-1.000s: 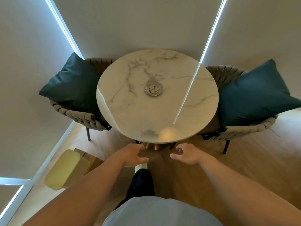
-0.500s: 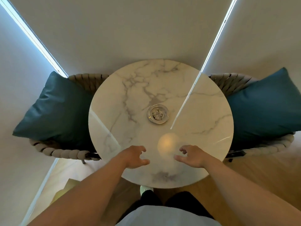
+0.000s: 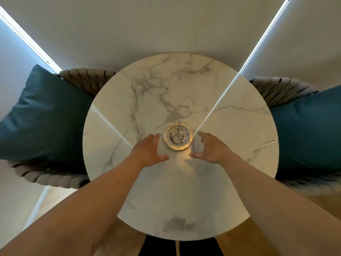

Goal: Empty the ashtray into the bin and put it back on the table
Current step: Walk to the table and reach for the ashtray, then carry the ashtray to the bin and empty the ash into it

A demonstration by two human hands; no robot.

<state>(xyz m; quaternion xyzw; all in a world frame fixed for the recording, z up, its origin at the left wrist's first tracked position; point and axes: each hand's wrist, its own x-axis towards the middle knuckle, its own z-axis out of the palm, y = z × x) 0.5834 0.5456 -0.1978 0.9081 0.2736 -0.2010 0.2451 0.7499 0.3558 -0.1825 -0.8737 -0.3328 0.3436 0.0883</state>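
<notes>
A round glass ashtray (image 3: 177, 135) with grey ash in its bowl sits near the middle of the round white marble table (image 3: 151, 89). My left hand (image 3: 148, 152) hovers just left of the ashtray, fingers spread, holding nothing. To the ashtray's right is my right hand (image 3: 209, 148), also open, thumb pointing inward. Both hands flank the ashtray closely; I cannot tell whether either touches it. No bin is in view.
Woven rope chairs with teal cushions stand on both sides: left cushion (image 3: 42, 117), right cushion (image 3: 306, 130). Pale blinds hang behind the table. Wooden floor (image 3: 326, 206) shows at the lower right, and my dark trousers (image 3: 160, 246) at the bottom.
I have stepped closer to the table. Both hands moved forward from the table's near edge to either side of the ashtray. The yellowish object on the floor at left has left the view.
</notes>
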